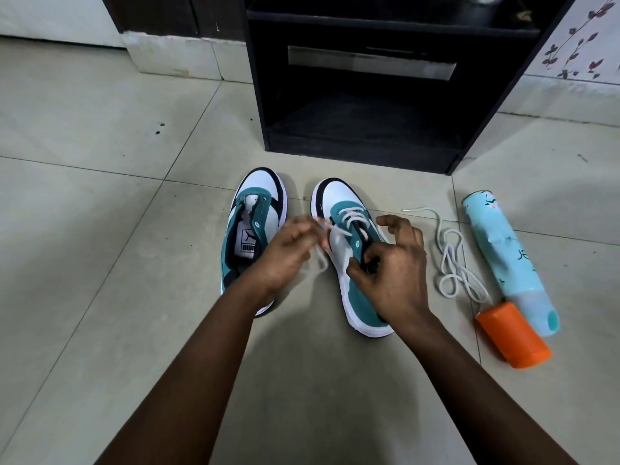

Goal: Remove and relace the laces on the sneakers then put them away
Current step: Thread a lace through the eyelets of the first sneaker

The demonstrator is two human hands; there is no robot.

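Two teal, white and black sneakers stand side by side on the tiled floor, toes pointing away from me. The left sneaker [255, 209] has bare eyelets and no lace. The right sneaker [339, 199] carries a white lace [345, 214] through its front eyelets. My left hand [285, 253], blurred, pinches a strand of that lace between the two shoes. My right hand [385, 263] grips the right sneaker at its collar, thumb inside the opening. A second loose white lace [449, 260] lies coiled on the floor to the right of the shoes.
A black open cabinet [362, 105] stands just beyond the sneakers, its low shelf facing me. At the right lie a light blue spray can [503, 260] and an orange cap [510, 333]. Floor tiles stretch to the left and toward me.
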